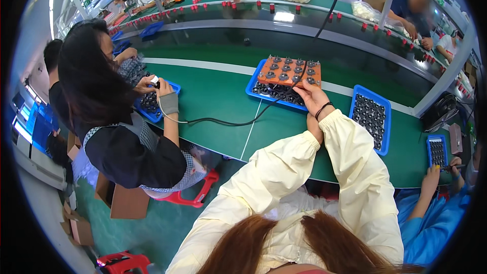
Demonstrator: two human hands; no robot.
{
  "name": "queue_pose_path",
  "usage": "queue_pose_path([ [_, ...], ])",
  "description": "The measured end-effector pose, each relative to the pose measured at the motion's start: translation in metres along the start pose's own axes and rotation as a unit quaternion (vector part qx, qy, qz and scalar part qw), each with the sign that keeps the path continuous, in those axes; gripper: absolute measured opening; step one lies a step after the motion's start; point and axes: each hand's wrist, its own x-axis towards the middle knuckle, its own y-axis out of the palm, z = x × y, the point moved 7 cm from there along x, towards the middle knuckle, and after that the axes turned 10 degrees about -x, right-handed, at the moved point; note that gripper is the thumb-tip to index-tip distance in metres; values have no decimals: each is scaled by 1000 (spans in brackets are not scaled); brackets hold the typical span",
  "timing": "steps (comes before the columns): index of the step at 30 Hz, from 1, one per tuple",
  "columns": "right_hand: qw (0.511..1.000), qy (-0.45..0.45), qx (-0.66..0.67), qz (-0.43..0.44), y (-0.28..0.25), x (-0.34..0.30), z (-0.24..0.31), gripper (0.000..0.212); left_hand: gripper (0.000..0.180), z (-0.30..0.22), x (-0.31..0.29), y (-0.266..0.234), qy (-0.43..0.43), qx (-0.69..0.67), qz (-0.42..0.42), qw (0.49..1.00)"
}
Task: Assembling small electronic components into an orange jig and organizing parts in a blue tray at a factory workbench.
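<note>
My right hand [313,98] is at the near right corner of an orange fixture plate [300,77], its fingers closed on the edge. The plate carries rows of round dark metal parts and lies over a blue tray [249,85] filled with small black parts. Close below my right wrist, which wears a dark band, is my left hand [315,128]. Its fingers are hidden behind the right hand and sleeve. A black cable hangs down across the plate and tray.
A blue tray of black parts [369,116] stands to the right on the green bench [218,139]. At left a co-worker [122,122] holds a small white-and-black piece over another blue tray [175,87]. A cable crosses the bench. Another person's hands work far right beside a fan [440,114].
</note>
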Motion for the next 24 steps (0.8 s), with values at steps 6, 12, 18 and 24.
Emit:
queue_pose_path([
  [6,999,27,-33,-5,9,-13,-3,22,19,34,0,-12,-57,-92,-32,994],
  [12,994,98,-57,-5,0,-22,-9,24,23,49,-12,-7,-109,-164,-46,979],
  [18,988,152,-27,-22,3,-33,-23,29,29,40,-16,-18,-13,34,2,999],
  [24,987,156,-45,-21,-9,-28,-25,29,32,31,-23,-9,-26,38,9,999],
])
